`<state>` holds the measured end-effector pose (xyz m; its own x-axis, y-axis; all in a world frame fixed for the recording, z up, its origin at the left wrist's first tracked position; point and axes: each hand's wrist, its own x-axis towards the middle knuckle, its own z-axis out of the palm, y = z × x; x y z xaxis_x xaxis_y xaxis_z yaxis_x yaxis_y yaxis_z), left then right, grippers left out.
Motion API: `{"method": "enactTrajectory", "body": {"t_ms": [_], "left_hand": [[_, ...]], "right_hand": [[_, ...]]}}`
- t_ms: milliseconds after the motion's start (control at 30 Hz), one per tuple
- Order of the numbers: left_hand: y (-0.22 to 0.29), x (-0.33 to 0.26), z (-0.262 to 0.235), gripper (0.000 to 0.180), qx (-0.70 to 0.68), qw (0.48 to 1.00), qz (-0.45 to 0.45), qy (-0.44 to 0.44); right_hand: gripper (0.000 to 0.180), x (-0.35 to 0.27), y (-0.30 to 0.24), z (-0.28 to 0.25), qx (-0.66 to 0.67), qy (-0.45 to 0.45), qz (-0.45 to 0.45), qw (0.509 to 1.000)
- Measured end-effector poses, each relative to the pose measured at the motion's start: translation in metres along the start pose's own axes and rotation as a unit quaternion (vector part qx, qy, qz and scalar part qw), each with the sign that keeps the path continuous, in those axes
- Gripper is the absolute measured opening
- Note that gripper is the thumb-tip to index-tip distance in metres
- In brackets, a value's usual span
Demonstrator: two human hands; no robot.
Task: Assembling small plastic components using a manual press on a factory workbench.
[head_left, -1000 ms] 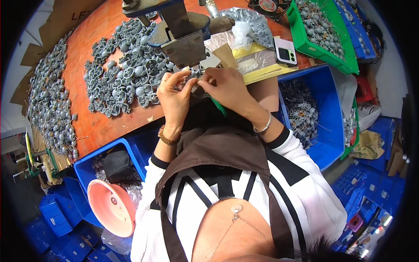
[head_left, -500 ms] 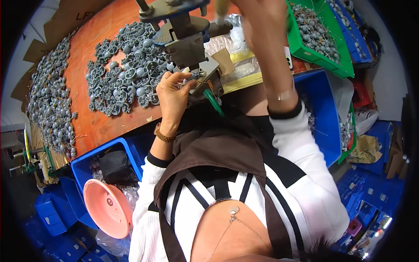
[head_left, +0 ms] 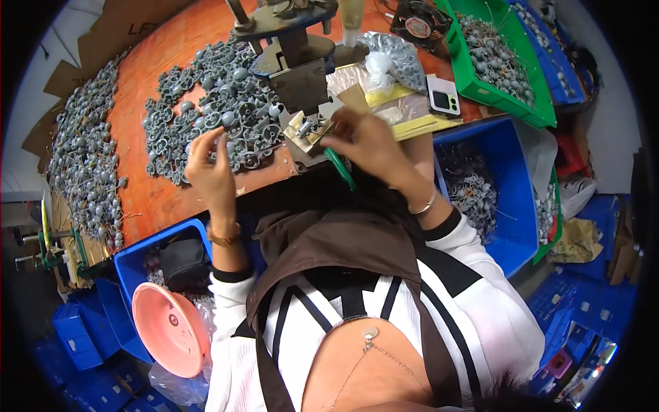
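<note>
My left hand [head_left: 211, 172] is raised at the near edge of the pile of grey plastic domed caps [head_left: 226, 117], thumb and fingertips close together; anything between them is too small to make out. My right hand [head_left: 374, 147] reaches to the right side of a metal fixture [head_left: 305, 130] under the press [head_left: 298, 75]. Its fingers are pinched and slightly blurred, and what they grip is unclear. A small grey part [head_left: 307, 128] sits in the fixture. Just below the right fingers sticks out a green handle [head_left: 339, 168].
Wired grey parts [head_left: 86, 151] lie heaped at the far left. A green tray [head_left: 491, 58] and a blue bin [head_left: 511, 192] with similar parts stand at the right. A phone [head_left: 443, 95] and a small fan [head_left: 419, 27] are on the table; a pink basin [head_left: 168, 329] is lower left.
My left hand has moved left, away from the fixture to the caps. My right hand has come down from beside the press top to the fixture. The press head is now higher above the fixture.
</note>
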<state>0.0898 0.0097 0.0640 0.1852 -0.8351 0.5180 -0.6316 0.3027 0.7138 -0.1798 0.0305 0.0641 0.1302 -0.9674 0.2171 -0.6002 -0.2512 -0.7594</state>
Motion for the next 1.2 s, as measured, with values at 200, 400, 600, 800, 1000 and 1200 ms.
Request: {"method": "enactTrajectory", "body": {"t_ms": [200,400,600,800,1000,1200], "left_hand": [[-0.016,0.031,0.022,0.035,0.166,0.971,0.082,-0.154],[-0.041,0.037,0.037,0.03,0.217,0.933,0.206,-0.199],[-0.042,0.04,0.035,0.034,0.142,0.969,0.177,-0.097],[0.0,-0.007,0.063,0.023,-0.163,0.96,-0.067,-0.216],[0.03,-0.02,0.086,0.031,-0.014,0.981,0.037,-0.191],[0.016,-0.014,0.089,0.027,-0.035,0.964,0.027,-0.261]], "right_hand": [[0.015,-0.014,0.007,0.019,0.283,0.023,0.056,0.957],[0.007,-0.086,-0.004,-0.123,0.212,0.096,0.122,0.965],[0.012,-0.15,0.011,-0.204,-0.38,0.214,0.287,0.853],[0.014,-0.065,0.102,-0.236,-0.11,0.317,0.177,0.925],[0.023,0.075,0.263,-0.278,-0.303,0.369,0.166,0.863],[0.027,0.12,0.318,-0.29,-0.383,0.29,0.288,0.829]]}}
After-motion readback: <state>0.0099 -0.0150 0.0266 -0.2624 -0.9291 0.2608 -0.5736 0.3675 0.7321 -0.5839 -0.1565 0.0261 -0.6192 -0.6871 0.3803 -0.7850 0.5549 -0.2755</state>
